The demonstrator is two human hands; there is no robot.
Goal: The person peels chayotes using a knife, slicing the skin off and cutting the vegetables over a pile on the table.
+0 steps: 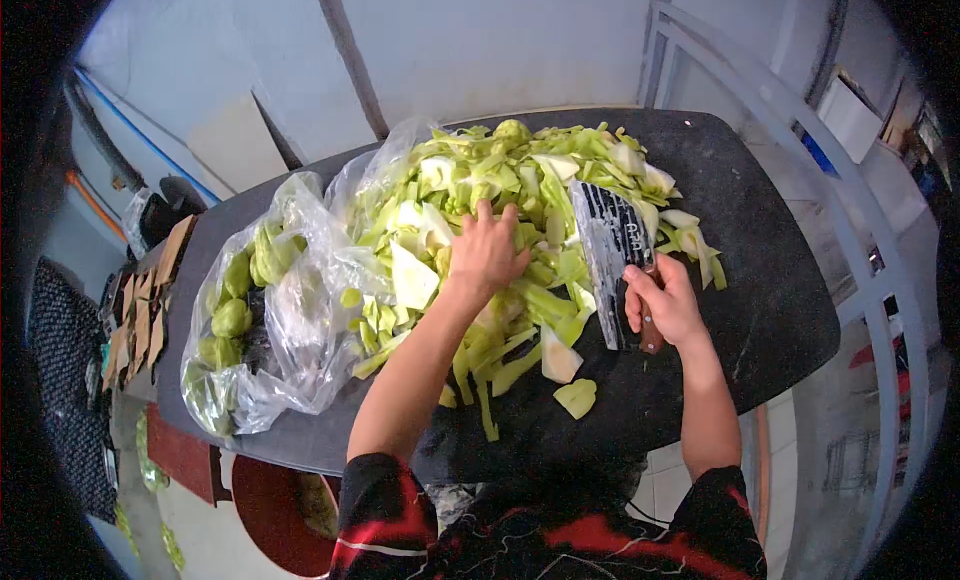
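Observation:
A large heap of pale green vegetable pieces and peels [415, 280] covers the middle of the dark table. On top of it lies my left hand [487, 252], fingers spread and reaching into the pieces; nothing held shows. At the heap's right side, my right hand [663, 300] is wrapped round the wooden handle of a wide cleaver [608, 245]. Its broad blade, dark with pale streaks, points away from me beside the pieces. To the left, a clear plastic bag [312, 355] holds several whole green chayotes [232, 318].
The dark table [770, 280] has rounded corners. A metal railing [875, 310] runs along the right, and a pale wall [500, 40] stands behind. A red-brown tub [270, 510] sits below the front left edge. Torn cardboard [140, 320] lies at the left.

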